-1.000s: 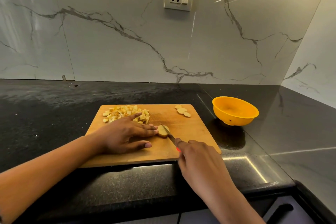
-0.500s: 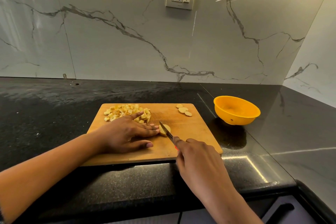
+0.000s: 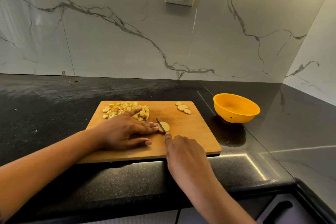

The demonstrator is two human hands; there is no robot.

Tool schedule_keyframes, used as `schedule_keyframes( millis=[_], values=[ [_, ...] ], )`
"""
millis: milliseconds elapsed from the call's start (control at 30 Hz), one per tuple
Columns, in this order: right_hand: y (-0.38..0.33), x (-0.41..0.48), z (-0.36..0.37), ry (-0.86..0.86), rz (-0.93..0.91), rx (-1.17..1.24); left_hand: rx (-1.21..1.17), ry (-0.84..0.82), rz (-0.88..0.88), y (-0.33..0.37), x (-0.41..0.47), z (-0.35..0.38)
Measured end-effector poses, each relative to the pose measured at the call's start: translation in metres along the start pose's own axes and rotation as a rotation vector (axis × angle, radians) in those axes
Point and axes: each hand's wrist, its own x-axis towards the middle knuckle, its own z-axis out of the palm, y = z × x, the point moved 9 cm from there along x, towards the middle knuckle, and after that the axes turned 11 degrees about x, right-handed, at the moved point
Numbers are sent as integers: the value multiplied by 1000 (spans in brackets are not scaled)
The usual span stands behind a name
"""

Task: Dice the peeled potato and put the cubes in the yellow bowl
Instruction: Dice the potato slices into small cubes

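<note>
Fingers (image 3: 149, 125) of the left hand (image 3: 125, 129) lie straight and flat in the head view, their tips pressing the near side of a potato piece (image 3: 166, 126) to steady it on the wooden cutting board (image 3: 196, 138); the index finger points off toward the heap instead. The right hand (image 3: 183, 152) is curled round the handle of a knife (image 3: 160, 125), the handle itself hidden under the palm, with the forefinger laid along the back of the blade, which sits across the piece right beside the left fingertips. A pile of potato cubes (image 3: 127, 110) lies at the board's far left corner, three uncut slices (image 3: 182, 107) at its far right, and the yellow bowl (image 3: 238, 116) stands on the black countertop (image 3: 45, 114) just off the board's right edge, apparently holding nothing. So the dicing step looks well along but unfinished, and no transfer has begun. The next cut calls for a clean downward press with the left fingertips kept clear of the edge, then the remaining slices.
</note>
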Motion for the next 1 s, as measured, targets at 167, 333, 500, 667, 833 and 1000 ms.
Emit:
schedule_keyframes(
  millis=[167, 333, 500, 667, 833, 1000],
  values=[
    [6, -34, -9, 39, -48, 42, -6, -21, 1, 0, 1, 1],
    [7, -50, -31, 86, -66, 91, -31, 17, -2, 0, 0, -1],
    [15, -67, -73, 218, -54, 113, -121, 132, -38, -3, 0, -12],
    [52, -34, -85, 391, 101, 130, -182, -36, -76, -9, 35, -15],
    [63, -13, -69, 414, 124, 164, -272, -303, -51, -15, 58, -6],
    [62, -8, -63, 367, 127, 169, -325, -262, -75, -23, 66, -8]
  ],
)
